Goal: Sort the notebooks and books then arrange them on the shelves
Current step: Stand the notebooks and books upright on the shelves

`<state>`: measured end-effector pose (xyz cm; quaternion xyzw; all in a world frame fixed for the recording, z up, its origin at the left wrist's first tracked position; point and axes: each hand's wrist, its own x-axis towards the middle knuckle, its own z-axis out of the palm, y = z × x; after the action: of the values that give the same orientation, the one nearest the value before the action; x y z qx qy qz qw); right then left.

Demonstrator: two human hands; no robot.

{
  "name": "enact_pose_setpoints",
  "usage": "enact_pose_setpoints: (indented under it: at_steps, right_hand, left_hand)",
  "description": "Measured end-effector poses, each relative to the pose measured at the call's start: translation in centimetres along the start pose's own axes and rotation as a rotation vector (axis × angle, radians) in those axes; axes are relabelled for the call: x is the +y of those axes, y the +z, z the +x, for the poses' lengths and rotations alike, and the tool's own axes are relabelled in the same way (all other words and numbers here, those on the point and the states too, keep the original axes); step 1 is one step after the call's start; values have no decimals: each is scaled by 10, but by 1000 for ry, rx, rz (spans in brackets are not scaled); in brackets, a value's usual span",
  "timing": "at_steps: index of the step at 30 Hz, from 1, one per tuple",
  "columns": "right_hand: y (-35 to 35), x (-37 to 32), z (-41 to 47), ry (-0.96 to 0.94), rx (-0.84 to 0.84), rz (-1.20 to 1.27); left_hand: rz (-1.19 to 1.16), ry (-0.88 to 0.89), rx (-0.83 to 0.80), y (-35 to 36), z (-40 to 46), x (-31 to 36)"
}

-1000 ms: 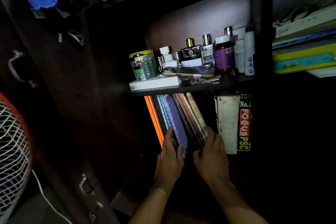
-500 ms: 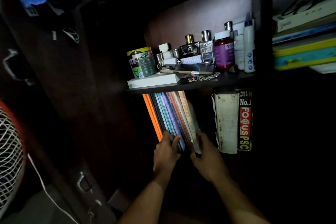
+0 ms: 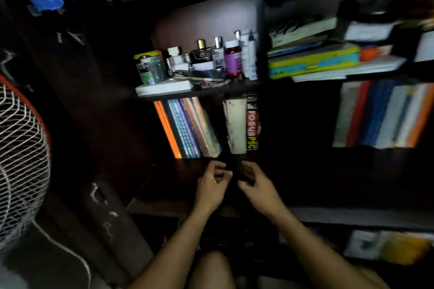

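Dim cupboard, head view. A row of thin notebooks (image 3: pixel 187 128) stands in the left lower compartment, leaning with tops tilted left: orange cover outermost on the left, then a teal checked spine, a purple one, reddish-brown ones, and a pale worn cover at the right end. Gap to their right, then a thick book with a grubby cream spine (image 3: pixel 236 125) standing upright, touching a black-spined book lettered red and yellow (image 3: pixel 252 124). Both hands sit in front of and below this row, apart from the books. Left hand (image 3: pixel 211 185): fingers loosely curled, holding nothing. Right hand (image 3: pixel 254 184): fingers loosely bent, also empty (fingertips slightly blurred). Shelf above (image 3: pixel 237 85) carries a green-and-yellow tin (image 3: pixel 151 68), perfume bottles (image 3: pixel 202 54), a purple-labelled jar (image 3: pixel 233 61), a white box (image 3: pixel 164 87). Right compartment: flat stack of books (image 3: pixel 314 58), yellow and teal edges; below it upright books (image 3: pixel 382 115), blurred. Fan grille (image 3: pixel 21 159) at left edge
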<state>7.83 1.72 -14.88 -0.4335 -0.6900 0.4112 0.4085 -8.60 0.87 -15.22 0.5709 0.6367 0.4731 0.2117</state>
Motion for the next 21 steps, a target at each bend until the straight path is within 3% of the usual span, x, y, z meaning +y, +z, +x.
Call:
enact_pose_setpoints:
  at_steps: [5,12,21]
  right_hand:
    - [-96,-22,-87,-20,43,-145]
    - [-266,-59,-232,162,303,-345]
    - [-397,-92,-377,467,423,-713]
  left_hand:
    - [-209,118,-310,70,-59,95]
    - [-460,254,-747,183,-147,234]
    - [-362,422,-1155,272,-247,297]
